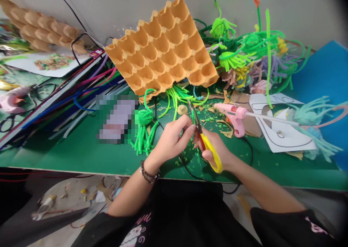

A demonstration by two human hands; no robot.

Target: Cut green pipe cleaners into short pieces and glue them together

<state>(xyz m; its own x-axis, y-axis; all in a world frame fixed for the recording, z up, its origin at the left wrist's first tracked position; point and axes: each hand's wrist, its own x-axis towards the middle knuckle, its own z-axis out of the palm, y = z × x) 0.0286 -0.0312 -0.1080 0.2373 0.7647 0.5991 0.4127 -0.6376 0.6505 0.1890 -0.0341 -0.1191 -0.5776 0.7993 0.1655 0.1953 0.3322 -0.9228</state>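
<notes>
My right hand [221, 147] is closed round the yellow handles of a pair of scissors [213, 154], whose dark blades point up and away from me. My left hand [174, 138] pinches a short green pipe cleaner [193, 113] close beside the blades; most of that piece is hidden by the fingers and scissors. Left of this hand lies a bright green pipe-cleaner tassel [145, 122] with a round head and hanging strands. Just beyond the fingers are a small tan disc [182, 109] and a spread of lime green strands [178, 95]. Green clippings are scattered under both hands.
A cardboard egg tray [165, 47] leans at the back. A pink glue gun [236, 116] with its cord stands to the right, near a cut white paper [282, 131]. Pipe-cleaner flowers [244, 62] pile up behind it. Bundled pipe cleaners [89, 76] and a blurred-out object [116, 120] lie left.
</notes>
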